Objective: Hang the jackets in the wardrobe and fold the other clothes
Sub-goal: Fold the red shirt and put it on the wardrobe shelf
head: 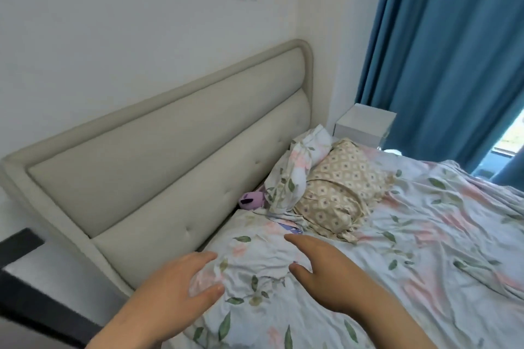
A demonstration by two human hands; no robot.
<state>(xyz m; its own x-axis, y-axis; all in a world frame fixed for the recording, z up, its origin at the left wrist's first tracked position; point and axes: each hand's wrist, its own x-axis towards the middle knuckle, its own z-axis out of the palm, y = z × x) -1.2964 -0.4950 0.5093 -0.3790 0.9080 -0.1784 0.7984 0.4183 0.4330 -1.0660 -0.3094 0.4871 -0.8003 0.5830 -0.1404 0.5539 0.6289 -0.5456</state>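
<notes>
Floral cloth mound (255,258) sits at the head end of the bed (425,249), just beside the headboard (141,167) and right between my hands. It has the same leaf-and-pink print as the bed cover, so I can't tell if it's a garment or bunched bedding.

Left hand (181,283) is on the mound's left edge, curved in a C with the fingers on top and the thumb below, cloth bulging in the gap. Can't tell if it's clamping or only cupping.

Right hand (326,272) is on the mound's right side — fingers spread and nearly straight, thumb apart, nothing pinched. Touching or just above the cloth: can't tell.

Behind the mound, a beige patterned pillow (340,195) lies flat. A floral pillow (292,170) leans on the headboard, touching the beige one. A purple plush toy (252,200) is wedged at the headboard's base.

Far corner has a white nightstand (365,125) and, beside it, a blue curtain (453,51).
</notes>
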